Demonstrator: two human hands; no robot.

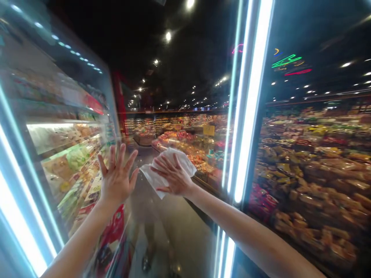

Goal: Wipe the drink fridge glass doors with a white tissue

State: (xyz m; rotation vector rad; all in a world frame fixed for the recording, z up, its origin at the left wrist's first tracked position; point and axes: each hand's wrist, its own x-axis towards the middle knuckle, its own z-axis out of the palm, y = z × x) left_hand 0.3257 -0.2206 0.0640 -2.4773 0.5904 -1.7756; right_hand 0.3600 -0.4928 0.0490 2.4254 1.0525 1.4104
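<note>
My right hand (174, 177) lies flat over a thin white cloth (185, 160) and holds it pressed against what looks like a glass pane. Its fingers are spread, and the cloth's corners stick out on both sides. To the left, my left hand (117, 175) is open with fingers spread wide and palm facing forward. Nothing is in it; it appears to rest on the same pane, though the contact itself cannot be made out. Both arms reach out from the lower edge of the view.
Bright light strips (252, 100) run up the right side, and more light strips (21, 216) slant along the left. Shelves of packaged goods (72, 158) stand at left. Heaped packaged goods (313, 170) fill the right. A yellow sign (208, 130) stands over a display beyond the glossy floor (185, 235).
</note>
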